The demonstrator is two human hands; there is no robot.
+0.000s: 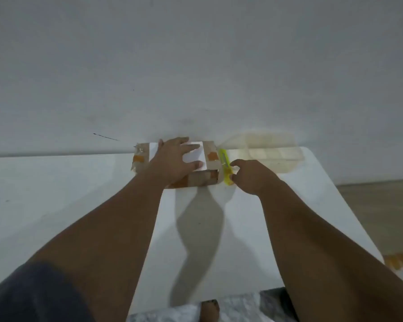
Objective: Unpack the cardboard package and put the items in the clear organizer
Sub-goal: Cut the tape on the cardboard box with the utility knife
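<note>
A taped cardboard package (209,156) with a white label and orange patches lies at the far edge of the white table (79,205), against the wall. My left hand (175,159) presses flat on its top, fingers spread. My right hand (249,175) grips a yellow-green utility knife (224,160) held against the package's right end. The clear organizer (265,149), with several compartments and its lid up, stands just right of the package.
A grey wall rises right behind the table. The table's right edge curves away to a wooden floor (382,205). Orange-and-clear packaging (400,263) lies on the floor at the right. A bare foot (209,310) shows below the table's near edge.
</note>
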